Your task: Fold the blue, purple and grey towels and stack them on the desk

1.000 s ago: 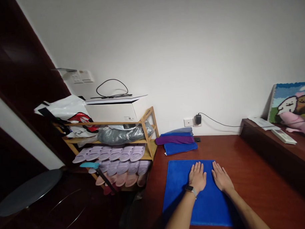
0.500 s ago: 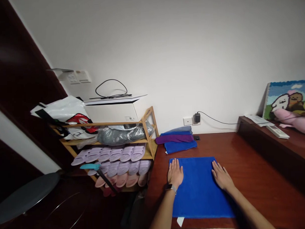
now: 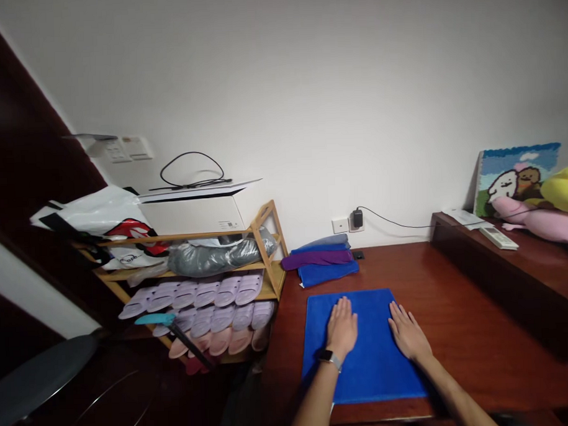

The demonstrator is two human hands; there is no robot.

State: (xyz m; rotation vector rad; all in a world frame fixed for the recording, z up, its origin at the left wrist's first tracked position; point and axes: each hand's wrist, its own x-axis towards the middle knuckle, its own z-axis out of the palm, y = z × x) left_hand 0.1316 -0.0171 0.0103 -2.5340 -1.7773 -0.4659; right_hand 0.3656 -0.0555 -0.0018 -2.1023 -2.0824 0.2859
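A blue towel [image 3: 370, 359] lies spread out flat on the reddish-brown wooden desk [image 3: 459, 306]. My left hand [image 3: 342, 328] rests palm down on the towel, left of its middle, fingers stretched out. A watch [image 3: 330, 358] is on that wrist. On the towel's right edge lies my right hand [image 3: 409, 333], also flat with its fingers extended. Neither hand grips anything. Behind the towel, near the wall, sits a pile of folded cloths [image 3: 320, 259] in blue, purple and grey.
Left of the desk stands a wooden rack [image 3: 269, 244] with several slippers [image 3: 207, 293], a white box [image 3: 195, 213] and a plastic bag [image 3: 100, 210]. A raised ledge on the right holds a remote [image 3: 499, 237] and a pink plush toy [image 3: 540, 216]. A black adapter [image 3: 357, 218] is plugged into the wall.
My left hand has moved right, from the towel's left edge onto its surface. My right hand stays at the right edge. The whole view has shifted slightly.
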